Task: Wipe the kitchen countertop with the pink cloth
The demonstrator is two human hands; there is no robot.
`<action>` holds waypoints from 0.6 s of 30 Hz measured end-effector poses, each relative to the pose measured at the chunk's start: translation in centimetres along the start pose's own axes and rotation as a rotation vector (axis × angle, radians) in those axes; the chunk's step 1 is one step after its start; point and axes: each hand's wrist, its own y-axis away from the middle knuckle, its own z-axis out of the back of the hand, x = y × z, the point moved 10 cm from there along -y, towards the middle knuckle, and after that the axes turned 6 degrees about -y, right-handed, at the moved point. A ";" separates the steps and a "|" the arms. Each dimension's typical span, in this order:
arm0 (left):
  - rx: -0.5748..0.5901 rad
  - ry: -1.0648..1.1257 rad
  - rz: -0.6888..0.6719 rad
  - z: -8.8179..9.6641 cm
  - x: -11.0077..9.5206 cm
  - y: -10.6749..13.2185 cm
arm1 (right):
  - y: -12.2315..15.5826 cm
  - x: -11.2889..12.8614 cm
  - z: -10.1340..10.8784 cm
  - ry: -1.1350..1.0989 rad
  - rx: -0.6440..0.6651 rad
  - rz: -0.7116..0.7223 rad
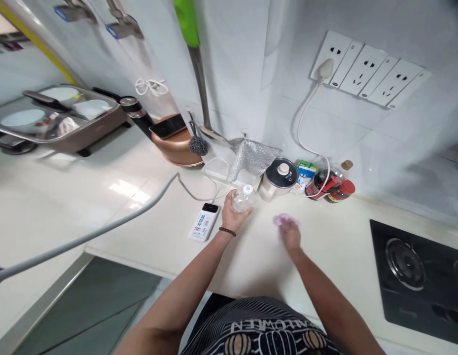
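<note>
A clear plastic bottle [245,198] with a white cap is wrapped in the fingers of my left hand [233,213], just above or on the pale counter. To its right, my right hand [290,233] presses a pinkish-purple cloth [287,219] against the counter top; the hand is a little blurred and its fingers cover part of the cloth. Beside my left wrist lies a white power bank [205,223] with a dark display end and a cable. Close behind the hands stands a small pot [281,175] with a dark glass lid.
Red-lidded jars [339,191] and a blue-white packet [305,176] line the wall. A gas hob [417,276] is at right. Leftward are a copper-coloured pan [180,147] with a phone on it and an electric pan [84,130]. A grey hose [103,231] crosses the counter.
</note>
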 end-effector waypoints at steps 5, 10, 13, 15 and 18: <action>0.080 0.030 -0.006 -3.3 0.6 -0.4 | 8.6 12.3 -7.7 0.006 0.304 0.376; 0.163 0.031 0.001 -5.5 1.3 -0.7 | 6.4 10.9 -6.6 0.038 0.306 0.332; 0.203 0.004 -0.007 -6.0 1.7 -1.3 | 1.7 7.5 -4.6 0.087 0.172 0.167; 0.205 -0.037 -0.024 -5.4 1.8 -1.7 | -0.8 6.3 -4.1 0.118 0.116 0.087; 0.184 -0.079 -0.053 -2.9 1.9 -1.5 | -2.7 7.1 -5.0 0.143 0.101 0.040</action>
